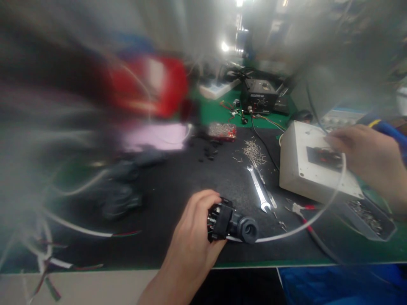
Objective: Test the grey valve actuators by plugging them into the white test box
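My left hand point(197, 220) is closed around a black plastic housing point(223, 220) with small metal contacts or wires inside and a round, hollow fitting point(248, 229) pointing right. A white cable point(305, 224) runs from beneath this housing in an arc up to my right hand point(372, 156). That hand is over a white box point(294, 156), its fingers pinched at the cable's upper end beside a dark panel point(321, 156) with reddish parts. Blur hides exactly what the right fingertips grip.
Between the hands lie a wrench point(258, 188), tweezers-like metal tool point(270, 195) and a pile of small metal pins point(253, 152). A grey bin point(369, 218) holds metal pieces. Behind stands a black control unit point(260, 96). White cables point(82, 228) with stripped ends lie left.
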The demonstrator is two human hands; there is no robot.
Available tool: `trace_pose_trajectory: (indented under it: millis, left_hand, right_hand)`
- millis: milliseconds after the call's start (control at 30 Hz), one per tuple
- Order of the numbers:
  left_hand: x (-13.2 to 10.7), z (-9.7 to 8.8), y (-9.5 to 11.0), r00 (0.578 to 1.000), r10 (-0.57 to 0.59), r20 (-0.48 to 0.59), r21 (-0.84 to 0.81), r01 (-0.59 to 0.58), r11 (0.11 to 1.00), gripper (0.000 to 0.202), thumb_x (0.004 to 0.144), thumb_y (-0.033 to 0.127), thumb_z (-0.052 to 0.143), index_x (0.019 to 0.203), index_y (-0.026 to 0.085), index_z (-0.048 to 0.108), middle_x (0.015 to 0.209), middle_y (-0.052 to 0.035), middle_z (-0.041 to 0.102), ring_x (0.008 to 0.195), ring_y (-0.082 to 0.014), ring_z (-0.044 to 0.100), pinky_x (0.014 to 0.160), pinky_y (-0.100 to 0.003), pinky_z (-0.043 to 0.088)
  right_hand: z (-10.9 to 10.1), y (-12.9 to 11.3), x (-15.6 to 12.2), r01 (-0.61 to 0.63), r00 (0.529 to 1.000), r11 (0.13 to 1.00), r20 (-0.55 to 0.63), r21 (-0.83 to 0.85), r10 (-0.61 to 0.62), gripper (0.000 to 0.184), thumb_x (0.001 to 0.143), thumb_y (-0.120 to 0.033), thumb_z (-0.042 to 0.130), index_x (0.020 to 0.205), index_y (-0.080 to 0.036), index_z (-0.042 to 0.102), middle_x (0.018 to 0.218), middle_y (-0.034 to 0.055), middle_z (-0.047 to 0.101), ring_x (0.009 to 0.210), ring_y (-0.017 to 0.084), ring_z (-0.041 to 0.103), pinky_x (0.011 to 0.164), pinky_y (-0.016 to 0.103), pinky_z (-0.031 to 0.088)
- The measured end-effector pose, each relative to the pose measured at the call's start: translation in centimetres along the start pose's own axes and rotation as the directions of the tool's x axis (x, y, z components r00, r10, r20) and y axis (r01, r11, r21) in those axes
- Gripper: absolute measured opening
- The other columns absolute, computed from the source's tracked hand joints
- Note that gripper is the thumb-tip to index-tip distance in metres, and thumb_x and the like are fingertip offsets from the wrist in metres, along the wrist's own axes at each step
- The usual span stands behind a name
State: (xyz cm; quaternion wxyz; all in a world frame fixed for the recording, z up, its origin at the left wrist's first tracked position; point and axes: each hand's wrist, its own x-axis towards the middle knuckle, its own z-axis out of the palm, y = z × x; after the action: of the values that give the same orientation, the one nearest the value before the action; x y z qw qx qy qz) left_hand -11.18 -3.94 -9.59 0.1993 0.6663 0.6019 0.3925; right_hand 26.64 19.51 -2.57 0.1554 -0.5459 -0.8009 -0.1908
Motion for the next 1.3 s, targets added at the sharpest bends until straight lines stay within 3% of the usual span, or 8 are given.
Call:
trace_pose_trajectory:
  millis: [233, 500, 700, 1300]
  left_hand:
    - [-0.2, 0.0, 0.0, 0.997, -0.064, 0.036, -0.049, 0.066, 0.997, 0.065, 0.078, -0.001, 0.073, 0.128, 0.030, 0.043, 0.139, -0.0054, 0.059, 0.129, -0.0235, 0.059, 0.111, -0.039, 0.046]
    - [-0.2, 0.0, 0.1, 0.997, -0.071, 0.012, -0.009, 0.071, 0.997, 0.076, 0.073, -0.006, 0.076, 0.132, 0.030, 0.046, 0.135, -0.0026, 0.060, 0.126, -0.0220, 0.059, 0.110, -0.035, 0.045]
    - [0.2, -0.3, 0.3, 0.997, -0.003, 0.074, 0.058, -0.001, 0.998, 0.078, 0.080, -0.001, 0.076, 0.145, 0.030, 0.045, 0.137, -0.0043, 0.058, 0.127, -0.0238, 0.055, 0.110, -0.037, 0.044]
    - [0.4, -0.4, 0.3, 0.998, -0.015, 0.064, 0.051, 0.012, 0.999, 0.073, 0.076, -0.002, 0.079, 0.137, 0.028, 0.051, 0.133, -0.0035, 0.059, 0.124, -0.0237, 0.055, 0.107, -0.036, 0.044]
  right_hand:
    - [-0.1, -0.4, -0.3, 0.034, 0.999, 0.999, -0.025, 0.021, -0.033, 0.038, 0.105, -0.044, 0.043, 0.099, -0.018, 0.070, 0.107, 0.0106, 0.069, 0.086, 0.023, 0.064, 0.075, 0.034, 0.046]
    - [0.3, 0.5, -0.2, 0.081, 0.996, 0.995, -0.027, -0.063, -0.083, 0.040, 0.102, -0.048, 0.039, 0.094, -0.021, 0.068, 0.099, 0.0069, 0.066, 0.079, 0.023, 0.060, 0.061, 0.031, 0.037]
    - [0.1, 0.3, -0.3, 0.071, 0.997, 0.994, -0.025, -0.080, -0.073, 0.041, 0.103, -0.048, 0.039, 0.098, -0.020, 0.068, 0.102, 0.0071, 0.066, 0.084, 0.024, 0.062, 0.060, 0.030, 0.035]
    - [0.1, 0.6, -0.5, 0.097, 0.995, 0.991, -0.005, -0.090, -0.098, 0.041, 0.104, -0.049, 0.038, 0.103, -0.021, 0.068, 0.104, 0.0072, 0.064, 0.083, 0.024, 0.059, 0.058, 0.030, 0.034]
